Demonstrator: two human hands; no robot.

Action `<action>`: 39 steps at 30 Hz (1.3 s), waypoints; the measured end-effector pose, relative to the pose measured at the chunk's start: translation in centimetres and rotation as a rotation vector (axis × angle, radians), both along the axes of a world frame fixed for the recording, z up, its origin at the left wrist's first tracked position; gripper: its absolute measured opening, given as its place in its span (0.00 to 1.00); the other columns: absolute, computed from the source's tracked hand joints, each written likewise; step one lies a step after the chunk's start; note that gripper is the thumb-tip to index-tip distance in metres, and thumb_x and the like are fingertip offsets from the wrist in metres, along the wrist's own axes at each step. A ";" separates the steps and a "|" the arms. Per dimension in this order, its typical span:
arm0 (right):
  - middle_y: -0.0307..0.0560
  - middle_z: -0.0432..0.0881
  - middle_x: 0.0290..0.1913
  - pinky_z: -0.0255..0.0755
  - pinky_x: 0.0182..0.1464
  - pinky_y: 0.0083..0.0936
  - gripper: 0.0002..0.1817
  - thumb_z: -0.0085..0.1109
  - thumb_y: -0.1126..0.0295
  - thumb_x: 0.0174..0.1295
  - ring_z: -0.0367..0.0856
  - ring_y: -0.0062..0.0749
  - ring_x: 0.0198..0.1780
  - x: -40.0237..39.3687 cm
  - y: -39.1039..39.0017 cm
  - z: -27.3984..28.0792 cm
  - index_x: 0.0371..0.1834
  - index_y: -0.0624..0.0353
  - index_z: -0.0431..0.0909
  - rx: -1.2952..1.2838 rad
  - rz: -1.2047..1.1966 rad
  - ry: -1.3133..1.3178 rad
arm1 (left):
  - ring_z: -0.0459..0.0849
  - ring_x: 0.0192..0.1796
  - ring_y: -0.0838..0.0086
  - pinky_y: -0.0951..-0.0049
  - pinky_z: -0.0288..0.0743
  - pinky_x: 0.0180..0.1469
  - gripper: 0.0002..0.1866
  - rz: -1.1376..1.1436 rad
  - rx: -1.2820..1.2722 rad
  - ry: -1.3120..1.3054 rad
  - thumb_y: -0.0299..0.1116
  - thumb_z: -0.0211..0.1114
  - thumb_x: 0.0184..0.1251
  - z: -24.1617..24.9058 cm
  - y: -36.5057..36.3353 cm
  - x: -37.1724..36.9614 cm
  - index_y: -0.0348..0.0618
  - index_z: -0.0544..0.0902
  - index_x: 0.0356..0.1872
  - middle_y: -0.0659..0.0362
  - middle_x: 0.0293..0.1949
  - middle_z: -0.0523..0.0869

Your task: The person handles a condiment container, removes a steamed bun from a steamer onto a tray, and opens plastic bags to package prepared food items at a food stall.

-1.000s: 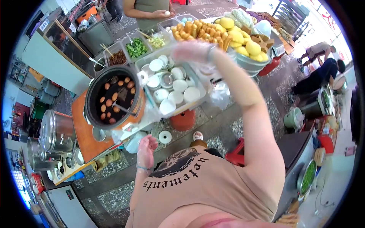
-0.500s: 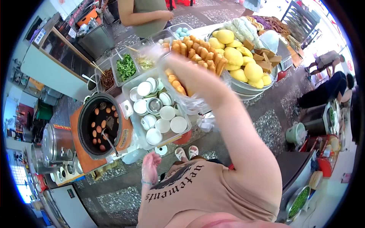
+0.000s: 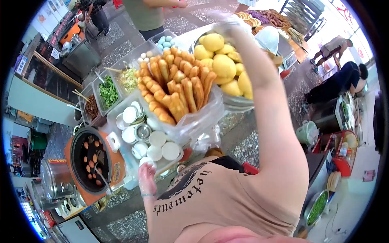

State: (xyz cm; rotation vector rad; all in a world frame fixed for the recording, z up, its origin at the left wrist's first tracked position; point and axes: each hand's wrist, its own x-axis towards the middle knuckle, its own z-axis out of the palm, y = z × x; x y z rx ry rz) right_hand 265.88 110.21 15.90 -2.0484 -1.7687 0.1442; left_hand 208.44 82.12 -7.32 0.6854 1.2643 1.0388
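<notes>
My right hand [image 3: 223, 19] is stretched far out over the counter at the back of the yellow buns [image 3: 224, 69]. Motion smears its fingers, and anything in them cannot be made out. Part of the buns is covered by my right forearm. My left hand [image 3: 147, 180] hangs near my waist, fingers loosely bent and apart, with nothing visible in it. It is nearest to the small round white containers [image 3: 154, 153] in a clear plastic tub. Golden fried dough sticks [image 3: 174, 85] stand packed in a plastic-lined container between the tub and the buns.
To the left, an orange cooker [image 3: 117, 170] holds eggs in dark liquid with a ladle. Chopped greens [image 3: 108, 93] and blue-green eggs [image 3: 166, 41] sit in bins. A person [image 3: 144, 18] stands across the counter. A white dome [image 3: 267, 39] stands at the right.
My right hand has swung from above the bins beside the dough sticks to behind the yellow buns. My left hand stays low. The view has shifted, and the person opposite has moved an arm.
</notes>
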 end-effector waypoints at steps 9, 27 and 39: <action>0.47 0.81 0.50 0.75 0.47 0.34 0.19 0.48 0.57 0.66 0.81 0.38 0.50 28.6 6.0 1.1 0.52 0.56 0.79 -0.056 -0.767 -0.707 | 0.73 0.59 0.62 0.65 0.64 0.64 0.22 0.442 -0.008 0.531 0.36 0.56 0.71 -4.5 0.2 8.7 0.35 0.70 0.61 0.51 0.56 0.76; 0.51 0.78 0.53 0.71 0.54 0.36 0.26 0.58 0.55 0.57 0.77 0.43 0.56 -9.9 14.5 0.9 0.58 0.50 0.73 -0.253 0.940 -0.117 | 0.76 0.53 0.48 0.55 0.69 0.58 0.19 -0.057 0.061 1.321 0.28 0.58 0.59 -5.7 1.2 15.0 0.36 0.76 0.53 0.44 0.49 0.78; 0.43 0.80 0.38 0.71 0.44 0.31 0.18 0.49 0.51 0.68 0.78 0.31 0.39 -13.1 12.0 2.6 0.46 0.53 0.78 0.357 -0.105 -0.782 | 0.78 0.46 0.45 0.49 0.71 0.50 0.18 -0.253 0.409 1.331 0.25 0.57 0.52 -8.8 2.6 9.5 0.36 0.78 0.47 0.43 0.42 0.80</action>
